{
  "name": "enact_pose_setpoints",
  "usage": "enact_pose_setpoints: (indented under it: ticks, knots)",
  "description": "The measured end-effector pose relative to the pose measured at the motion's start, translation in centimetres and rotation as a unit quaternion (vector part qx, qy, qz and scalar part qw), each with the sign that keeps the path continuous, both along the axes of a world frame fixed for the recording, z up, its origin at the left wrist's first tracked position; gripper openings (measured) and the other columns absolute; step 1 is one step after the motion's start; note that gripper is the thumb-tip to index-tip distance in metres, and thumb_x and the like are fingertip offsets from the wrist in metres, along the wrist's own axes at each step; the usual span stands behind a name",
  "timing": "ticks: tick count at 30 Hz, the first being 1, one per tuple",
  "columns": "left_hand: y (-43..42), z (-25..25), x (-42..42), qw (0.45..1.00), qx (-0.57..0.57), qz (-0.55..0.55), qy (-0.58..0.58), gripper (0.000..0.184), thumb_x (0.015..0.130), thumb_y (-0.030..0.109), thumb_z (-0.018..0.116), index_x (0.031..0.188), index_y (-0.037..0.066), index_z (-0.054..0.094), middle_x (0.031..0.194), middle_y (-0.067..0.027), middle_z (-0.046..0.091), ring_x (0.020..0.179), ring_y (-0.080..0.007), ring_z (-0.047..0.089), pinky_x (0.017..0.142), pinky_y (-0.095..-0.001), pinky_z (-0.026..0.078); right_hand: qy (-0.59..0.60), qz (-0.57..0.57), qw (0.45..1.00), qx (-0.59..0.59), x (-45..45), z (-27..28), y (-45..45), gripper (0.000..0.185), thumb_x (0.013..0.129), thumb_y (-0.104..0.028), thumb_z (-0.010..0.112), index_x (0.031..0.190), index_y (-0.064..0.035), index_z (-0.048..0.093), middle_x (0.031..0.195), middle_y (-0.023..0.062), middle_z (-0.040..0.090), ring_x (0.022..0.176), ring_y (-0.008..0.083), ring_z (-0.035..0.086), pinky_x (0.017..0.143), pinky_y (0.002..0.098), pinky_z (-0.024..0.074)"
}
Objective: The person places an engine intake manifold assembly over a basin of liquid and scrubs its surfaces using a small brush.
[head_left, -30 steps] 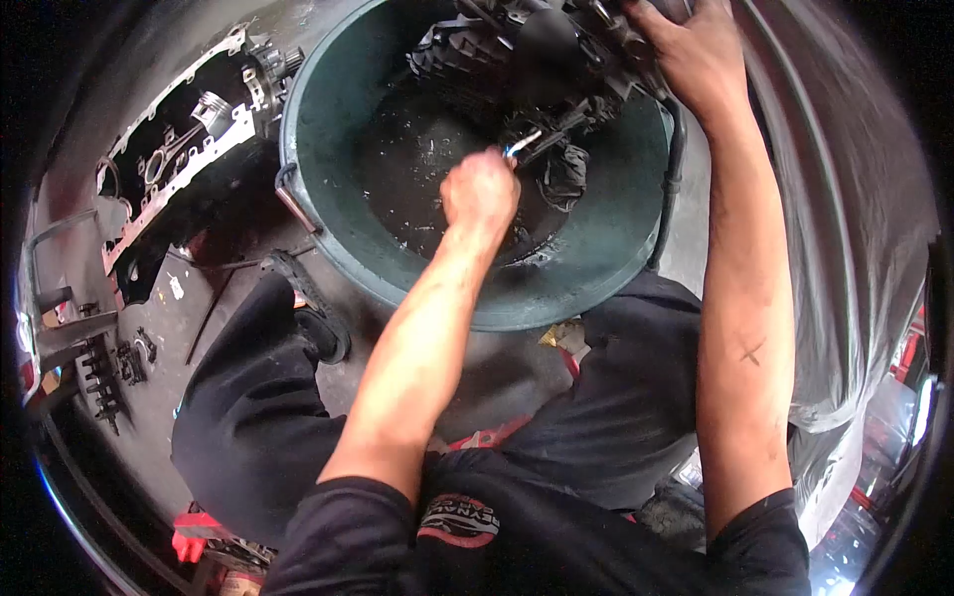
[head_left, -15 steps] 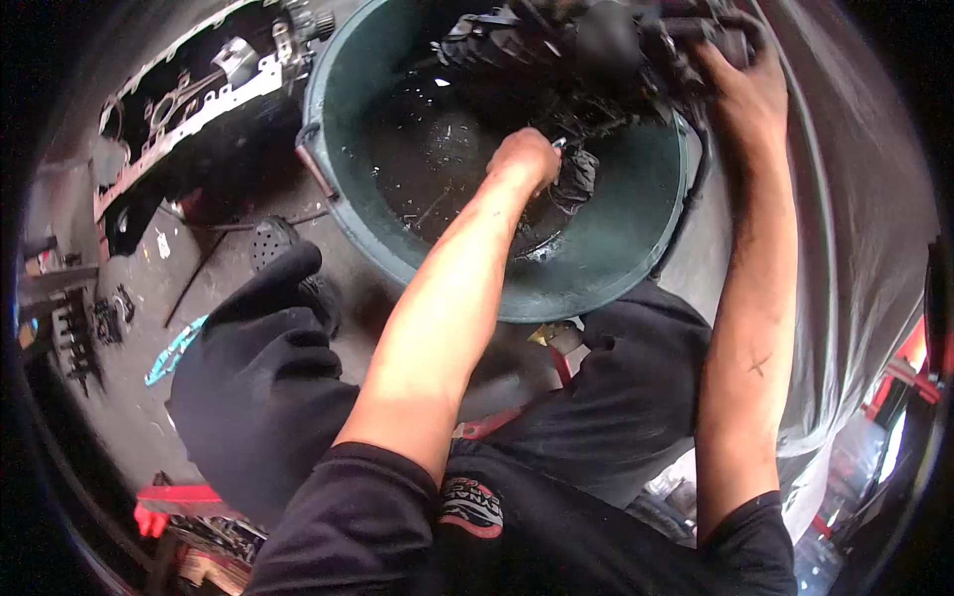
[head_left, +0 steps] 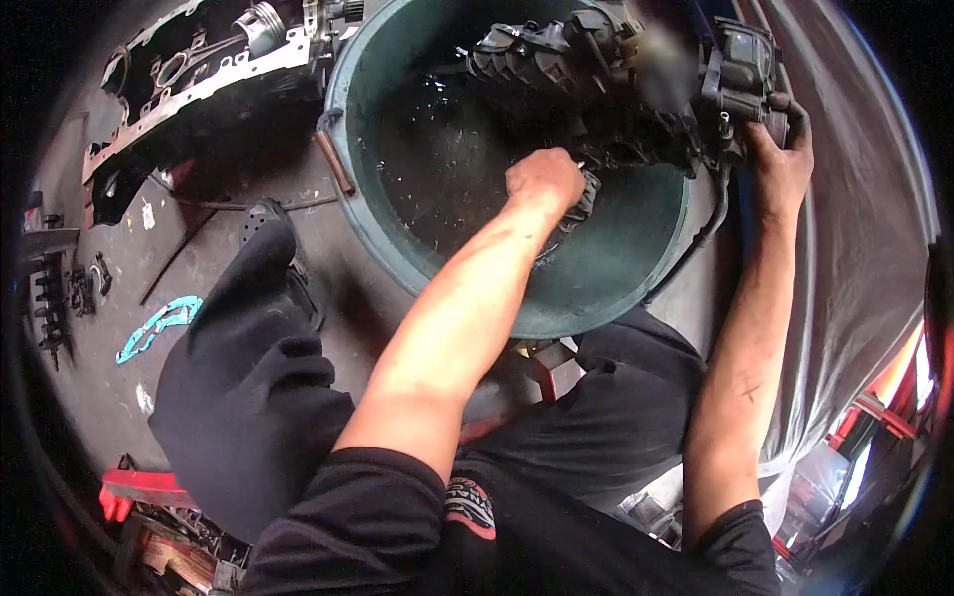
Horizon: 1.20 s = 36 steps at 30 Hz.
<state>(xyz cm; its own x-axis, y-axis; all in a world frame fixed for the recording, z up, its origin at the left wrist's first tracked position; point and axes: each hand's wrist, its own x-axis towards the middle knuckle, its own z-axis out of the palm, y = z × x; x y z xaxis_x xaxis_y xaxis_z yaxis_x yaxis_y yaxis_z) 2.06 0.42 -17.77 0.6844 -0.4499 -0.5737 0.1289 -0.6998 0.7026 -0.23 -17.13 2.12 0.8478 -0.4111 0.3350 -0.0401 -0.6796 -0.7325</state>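
A large black engine part [head_left: 542, 62], ridged on its left side, lies over the back of a round green tub [head_left: 606, 298]. Its right end is gripped by my right hand [head_left: 780, 159], fingers wrapped round a cylindrical piece past the tub's rim. My left hand [head_left: 545, 182] is a closed fist over the tub, below the part, on a thin tool whose short bright tip shows beside the fingers. A dark crumpled piece [head_left: 586, 199] hangs just right of this fist. Dark liquid [head_left: 427, 169] covers the tub's bottom.
An engine block [head_left: 199, 84] with a piston stands on the floor at the upper left. Small dark parts [head_left: 50, 298] and a turquoise cloth [head_left: 162, 326] lie at the left. Grey plastic sheeting [head_left: 855, 199] hangs at the right. A red item [head_left: 149, 487] is at the lower left.
The view has shifted. The engine part and my right hand have moved right and down in view. My left fist has moved right, closer to the part, still closed on the tool.
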Motion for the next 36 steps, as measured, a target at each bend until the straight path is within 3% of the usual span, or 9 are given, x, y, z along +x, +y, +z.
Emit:
enact_pose_setpoints:
  ticks: [3, 6, 11, 14, 17, 21, 29, 34, 36]
  knots:
    - [0.9, 2.6, -0.9, 0.997, -0.02, 0.031, 0.06, 0.041, 0.095, 0.037, 0.052, 0.115, 0.004, 0.068, 0.118, -0.021, 0.065, 0.112, -0.0389, 0.062, 0.095, -0.0456, 0.049, -0.007, 0.002, 0.999, 0.042, 0.1, -0.1, 0.5, 0.039, 0.078, 0.0, 0.071, 0.114, -0.0058, 0.059, 0.102, 0.0093, 0.067, 0.09, 0.0177, 0.064, 0.081, 0.03, 0.051]
    - [1.1, -1.7, -1.6, 0.989, -0.094, 0.058, 0.096, 0.042, 0.095, 0.038, 0.052, 0.114, 0.004, 0.068, 0.118, -0.0206, 0.065, 0.112, -0.039, 0.061, 0.095, -0.0454, 0.049, -0.007, 0.015, 0.993, 0.116, -0.1, -0.1, 0.7, 0.04, 0.079, 0.003, 0.067, 0.116, -0.0051, 0.057, 0.1, 0.0109, 0.067, 0.088, 0.0204, 0.065, 0.079, 0.0323, 0.0525]
    - [1.6, 1.7, -0.5, 0.999, -0.01, 0.0, 0.033, 0.041, 0.095, 0.038, 0.054, 0.113, 0.004, 0.068, 0.118, -0.0198, 0.066, 0.113, -0.0365, 0.062, 0.096, -0.0462, 0.049, 0.006, 0.099, 0.969, 0.228, -0.4, 0.8, -1.1, 0.033, 0.083, -0.009, 0.058, 0.115, -0.0016, 0.056, 0.095, 0.0152, 0.065, 0.086, 0.025, 0.063, 0.075, 0.0342, 0.0503]
    - [2.2, 2.0, -1.4, 0.996, -0.035, 0.049, 0.059, 0.041, 0.095, 0.038, 0.054, 0.113, 0.004, 0.069, 0.118, -0.0201, 0.066, 0.112, -0.0361, 0.062, 0.094, -0.0462, 0.049, -0.066, 0.055, 0.955, 0.285, 0.3, 0.7, 1.4, 0.027, 0.085, -0.012, 0.062, 0.109, -0.0009, 0.06, 0.093, 0.0128, 0.065, 0.085, 0.0231, 0.063, 0.074, 0.0329, 0.0494]
    - [1.1, -0.1, -1.8, 0.997, -0.022, 0.06, 0.037, 0.04, 0.096, 0.038, 0.053, 0.112, 0.005, 0.069, 0.116, -0.0203, 0.066, 0.112, -0.0361, 0.062, 0.094, -0.0459, 0.049, -0.041, -0.039, 0.996, 0.066, 0.7, 0.9, 2.1, 0.027, 0.092, -0.022, 0.06, 0.106, -0.0005, 0.064, 0.094, 0.0065, 0.068, 0.087, 0.0151, 0.064, 0.079, 0.0264, 0.0487]
    - [0.3, 0.9, -2.1, 0.997, -0.023, 0.045, 0.053, 0.041, 0.096, 0.04, 0.053, 0.11, 0.004, 0.069, 0.116, -0.0209, 0.066, 0.112, -0.036, 0.062, 0.093, -0.0463, 0.05, -0.055, -0.075, 0.992, 0.083, 1.4, 0.3, 1.9, 0.02, 0.085, -0.016, 0.075, 0.096, -0.0015, 0.067, 0.089, 0.0053, 0.067, 0.078, 0.0115, 0.063, 0.068, 0.024, 0.0505]
    - [0.0, 0.0, -1.6, 0.992, -0.054, 0.099, 0.055, 0.043, 0.096, 0.038, 0.051, 0.111, 0.002, 0.069, 0.114, -0.0212, 0.067, 0.111, -0.0382, 0.063, 0.093, -0.046, 0.049, -0.049, -0.09, 0.995, 0.015, 2.0, 0.5, 2.1, 0.023, 0.086, -0.021, 0.075, 0.095, -0.0017, 0.066, 0.087, 0.0043, 0.067, 0.076, 0.0111, 0.062, 0.067, 0.0232, 0.0497]
    - [0.2, -1.6, -2.8, 0.982, -0.103, 0.096, 0.125, 0.042, 0.096, 0.039, 0.053, 0.11, 0.003, 0.069, 0.114, -0.0215, 0.067, 0.111, -0.0382, 0.062, 0.094, -0.0469, 0.049, -0.056, -0.083, 0.993, 0.07, 1.7, -0.1, 1.5, 0.021, 0.086, -0.019, 0.075, 0.094, -0.0021, 0.065, 0.087, 0.0046, 0.067, 0.076, 0.0113, 0.063, 0.067, 0.0239, 0.0509]
    - [0.2, -2.1, -2.4, 0.991, -0.057, 0.106, 0.052, 0.043, 0.095, 0.042, 0.055, 0.107, 0.003, 0.07, 0.11, -0.0229, 0.067, 0.107, -0.0393, 0.063, 0.091, -0.0449, 0.05, -0.049, -0.093, 0.993, 0.057, 1.8, 0.1, 1.3, 0.021, 0.087, -0.018, 0.074, 0.094, -0.0019, 0.064, 0.087, 0.0046, 0.067, 0.076, 0.0115, 0.063, 0.066, 0.0242, 0.051]
